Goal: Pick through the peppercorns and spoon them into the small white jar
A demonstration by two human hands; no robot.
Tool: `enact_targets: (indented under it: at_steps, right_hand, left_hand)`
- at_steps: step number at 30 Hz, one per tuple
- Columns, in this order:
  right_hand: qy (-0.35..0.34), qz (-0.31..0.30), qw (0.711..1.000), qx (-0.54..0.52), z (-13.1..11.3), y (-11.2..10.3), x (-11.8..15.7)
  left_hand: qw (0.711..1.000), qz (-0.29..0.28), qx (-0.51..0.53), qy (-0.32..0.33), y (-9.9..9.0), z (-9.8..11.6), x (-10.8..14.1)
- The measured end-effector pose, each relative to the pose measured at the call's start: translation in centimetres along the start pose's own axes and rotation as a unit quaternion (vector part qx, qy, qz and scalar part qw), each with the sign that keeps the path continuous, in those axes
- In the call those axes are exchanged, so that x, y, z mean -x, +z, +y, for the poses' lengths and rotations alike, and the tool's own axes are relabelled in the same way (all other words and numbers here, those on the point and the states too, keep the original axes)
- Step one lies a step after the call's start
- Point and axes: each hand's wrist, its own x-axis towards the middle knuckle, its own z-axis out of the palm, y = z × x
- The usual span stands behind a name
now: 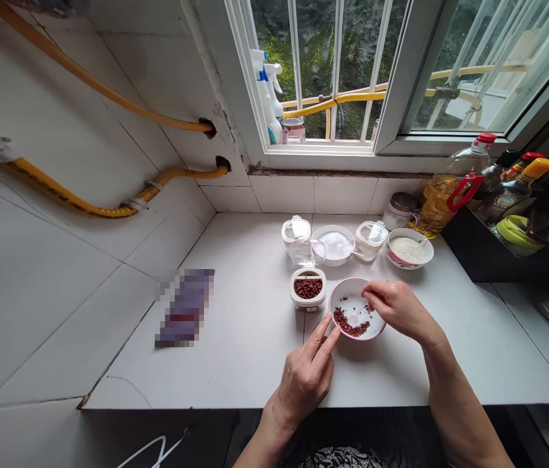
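A white bowl with a pink rim stands on the counter, with reddish-brown Sichuan peppercorns scattered along its near and left side. My left hand has its index and middle fingers stretched out, their tips touching the bowl's near-left rim. Over the bowl's right side, my right hand is closed in a pinch; what lies between its fingertips is too small to make out. Just left of the bowl, a small clear jar with its lid flipped up holds more peppercorns.
Behind stand a lidded clear jar, a bowl of white granules, another lidded jar and a flowered bowl of pale powder. An oil bottle and a black rack of bottles are right. A blurred purple packet lies left.
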Motion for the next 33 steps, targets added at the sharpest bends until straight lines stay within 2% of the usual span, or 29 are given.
enact_targets:
  at_steps: [2, 5, 13, 18, 22, 24, 29, 33]
  right_hand:
    - [0.014, -0.028, 0.999, -0.03, -0.4, 0.3, 0.0]
    - [0.042, -0.032, 0.995, -0.084, -0.8, 0.3, -0.1]
    - [0.089, 0.025, 0.978, -0.187, 0.5, -0.5, -0.3]
    - [0.055, 0.082, 0.984, -0.15, -0.1, 0.6, -0.5]
    - [0.033, 0.052, 0.995, -0.084, -1.1, 1.8, -0.6]
    - [0.035, 0.033, 0.995, -0.087, -1.4, 2.0, -0.5]
    - [0.077, 0.016, 0.98, -0.182, -1.3, 1.7, -0.5]
    - [0.111, 0.038, 0.964, -0.239, -1.2, 1.2, -0.6]
  left_hand:
    - [1.0, -0.001, 0.002, -0.001, 0.0, 0.0, 0.0]
    - [1.0, -0.001, 0.007, -0.002, 0.0, 0.0, 0.1]
    - [1.0, 0.005, 0.007, -0.004, 0.0, 0.0, 0.1]
    - [1.0, 0.004, 0.01, -0.003, 0.0, 0.0, 0.1]
    - [1.0, 0.004, 0.011, -0.004, 0.0, 0.0, 0.1]
    - [1.0, 0.004, 0.011, -0.003, 0.0, 0.0, 0.1]
    - [1.0, 0.006, 0.015, -0.002, 0.0, 0.0, 0.0]
    - [1.0, 0.008, 0.015, 0.0, 0.0, 0.0, 0.0]
